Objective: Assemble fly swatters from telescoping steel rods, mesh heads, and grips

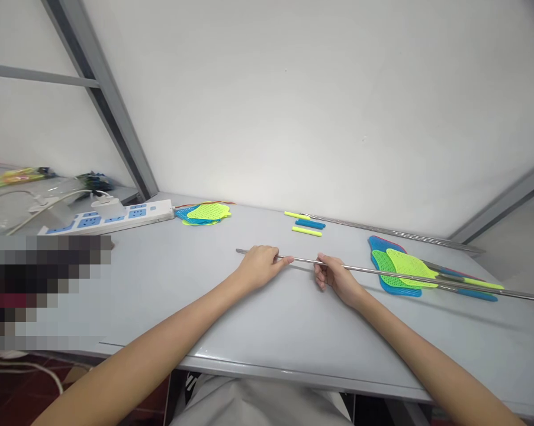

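Note:
A long, thin telescopic metal rod [369, 270] runs across in front of me, held a little above the table and reaching past the right edge of view. My left hand [258, 265] is closed over it near its left end, palm down. Farther right, my right hand [333, 277] has its fingers curled, with the rod passing at the thumb and fingertips. Beyond the hands lie short yellow and blue handle tubes, including a yellow tube [306, 231] and a blue tube [310, 224]. Under the rod's right part are fly swatters with a yellow mesh head [407, 266] on top.
Loose mesh swatter heads [209, 211] are piled at the back left, beside a white power strip [111, 220] with plugs. More metal rods [382, 231] lie along the back wall. Grey frame posts [102, 100] stand at both sides. A pixelated patch covers the left.

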The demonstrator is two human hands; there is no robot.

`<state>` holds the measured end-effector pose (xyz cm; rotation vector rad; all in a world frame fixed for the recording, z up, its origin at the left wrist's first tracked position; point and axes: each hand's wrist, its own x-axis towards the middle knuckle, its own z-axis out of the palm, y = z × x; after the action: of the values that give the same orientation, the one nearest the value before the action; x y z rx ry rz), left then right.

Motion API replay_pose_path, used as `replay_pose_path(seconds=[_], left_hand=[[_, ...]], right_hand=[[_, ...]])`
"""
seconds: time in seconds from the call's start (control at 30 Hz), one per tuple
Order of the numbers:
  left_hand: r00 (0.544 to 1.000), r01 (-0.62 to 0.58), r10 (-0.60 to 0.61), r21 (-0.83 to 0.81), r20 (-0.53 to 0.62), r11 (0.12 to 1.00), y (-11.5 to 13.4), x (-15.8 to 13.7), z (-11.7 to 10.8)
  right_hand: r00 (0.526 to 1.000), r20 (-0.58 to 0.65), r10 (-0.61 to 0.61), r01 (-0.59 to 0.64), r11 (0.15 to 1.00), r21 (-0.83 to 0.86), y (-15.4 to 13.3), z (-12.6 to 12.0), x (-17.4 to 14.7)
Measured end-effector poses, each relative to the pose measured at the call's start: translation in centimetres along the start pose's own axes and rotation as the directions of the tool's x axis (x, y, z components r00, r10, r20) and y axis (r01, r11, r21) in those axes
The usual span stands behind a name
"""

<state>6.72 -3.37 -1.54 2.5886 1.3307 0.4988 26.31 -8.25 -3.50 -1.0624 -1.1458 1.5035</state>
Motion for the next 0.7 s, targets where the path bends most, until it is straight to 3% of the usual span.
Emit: replay_pose_path(seconds=[0.37,0.57,0.7], left_hand=[[0.993,0.109,-0.103,0.132,-0.053,0.985,-0.29,0.1,-0.51],[0.985,0.155,-0.147,0.097,-0.085,0.983,-0.62,0.29,-0.58],[0.986,0.162,-0.16,0.038,-0.046,0.986,-0.54,0.28,-0.77]], right_hand=[[1.0,-0.015,0.016,-0.016,1.0,-0.012,-0.09,0.19,-0.07],[1.0,-0.018,0.014,-0.014,1.0,-0.017,-0.01,0.14,0.01],[1.0,-0.015,0.011,-0.011,1.0,-0.008,-0.14,0.15,-0.11]])
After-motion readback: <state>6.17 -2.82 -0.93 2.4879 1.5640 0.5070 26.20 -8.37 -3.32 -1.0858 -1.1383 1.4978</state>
